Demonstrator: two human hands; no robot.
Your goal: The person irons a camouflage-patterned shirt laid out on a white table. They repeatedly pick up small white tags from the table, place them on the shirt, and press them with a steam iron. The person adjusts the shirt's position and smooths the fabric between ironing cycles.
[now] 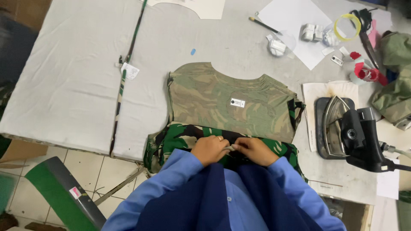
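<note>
— Two hands meet at the near edge of the camouflage garment (227,102). Which one is nearer the work?

— Neither, really. The left hand (209,149) and the right hand (256,150) sit side by side, fingertips touching, both on the garment's dark green hem (180,136), which is the edge closest to the person.

— How are they held?

— Both are curled, fingers pressed together. Between them they pinch something small and pale at the hem; it is too small to tell what. The left hand wears a ring.

— And how does the garment lie?

— Flat on the table (77,77), neckline pointing away from the person, the hem running left to right straight under the hands. Its paler inside face lies beyond the hands, with a small white label (237,103) in its middle.

— Anything else close to the garment?

— An iron (342,128) rests on its stand just to the right of it. A thin camouflage strip (126,68) runs along the table to its left, well apart.
</note>
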